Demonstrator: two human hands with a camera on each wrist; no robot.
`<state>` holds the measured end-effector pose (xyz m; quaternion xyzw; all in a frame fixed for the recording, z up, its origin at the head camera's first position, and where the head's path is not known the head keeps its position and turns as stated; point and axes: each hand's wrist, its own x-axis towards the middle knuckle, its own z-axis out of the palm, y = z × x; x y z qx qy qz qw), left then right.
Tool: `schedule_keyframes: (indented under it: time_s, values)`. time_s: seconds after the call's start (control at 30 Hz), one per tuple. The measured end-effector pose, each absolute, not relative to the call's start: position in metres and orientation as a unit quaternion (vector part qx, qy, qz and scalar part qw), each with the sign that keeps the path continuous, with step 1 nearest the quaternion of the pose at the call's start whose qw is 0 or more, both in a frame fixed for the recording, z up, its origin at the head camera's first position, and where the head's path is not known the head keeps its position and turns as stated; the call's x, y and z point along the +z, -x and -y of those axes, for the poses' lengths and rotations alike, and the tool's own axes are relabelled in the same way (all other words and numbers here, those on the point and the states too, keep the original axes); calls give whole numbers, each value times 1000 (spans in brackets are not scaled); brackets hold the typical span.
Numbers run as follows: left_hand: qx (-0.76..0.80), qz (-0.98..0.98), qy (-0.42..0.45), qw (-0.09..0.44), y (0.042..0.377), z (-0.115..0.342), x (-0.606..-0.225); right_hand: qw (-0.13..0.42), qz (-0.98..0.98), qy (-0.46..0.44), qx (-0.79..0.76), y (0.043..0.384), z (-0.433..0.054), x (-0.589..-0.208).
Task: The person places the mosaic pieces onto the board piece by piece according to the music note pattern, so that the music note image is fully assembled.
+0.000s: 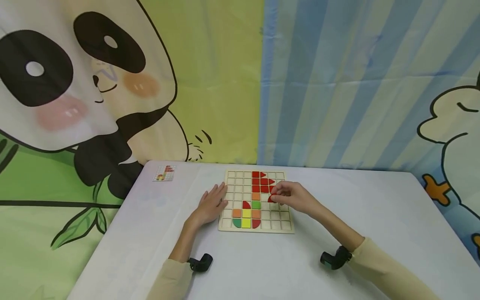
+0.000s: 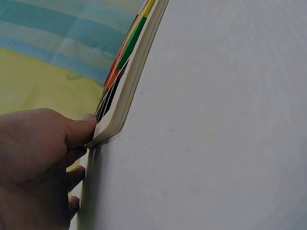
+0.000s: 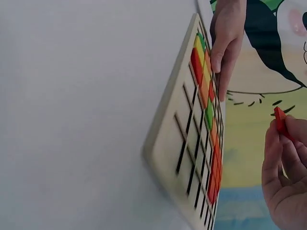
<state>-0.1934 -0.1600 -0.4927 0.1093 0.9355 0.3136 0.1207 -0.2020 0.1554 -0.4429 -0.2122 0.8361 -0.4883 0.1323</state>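
Observation:
A pale wooden grid board lies on the white table. My right hand pinches a small red piece with a rounded edge over the right half of the board; the right wrist view shows that red piece between thumb and fingertips. Straight-fingered, my left hand touches the board's left edge, its thumb at the rim in the left wrist view. Set in the cells are red squares, red triangles, orange squares, yellow squares, a green square and several quarter-round pieces.
A small printed card with a coloured grid pattern lies at the table's back left. Each wrist carries a black camera. Behind the table's far edge hangs a curtain with a panda and stripes.

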Motion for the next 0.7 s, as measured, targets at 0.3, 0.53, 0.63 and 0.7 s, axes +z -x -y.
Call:
schedule_keyframes:
  time_s: [0.3,0.53,0.63,0.7]
  values:
    - [309,-937,-113,115,194,161,-495,156,-822,299,-460,232,-93,-443]
    - [306,-937,-119,120,192,160,-493,168,-845,343,-374,247,-60,-450]
    - [306,-937,-118,119,192,160,-492,158,-847,360,-358,248,-52,-452]
    - [305,-938,-118,117,192,161,-491,158,-848,363,-351,249,-48,-454]
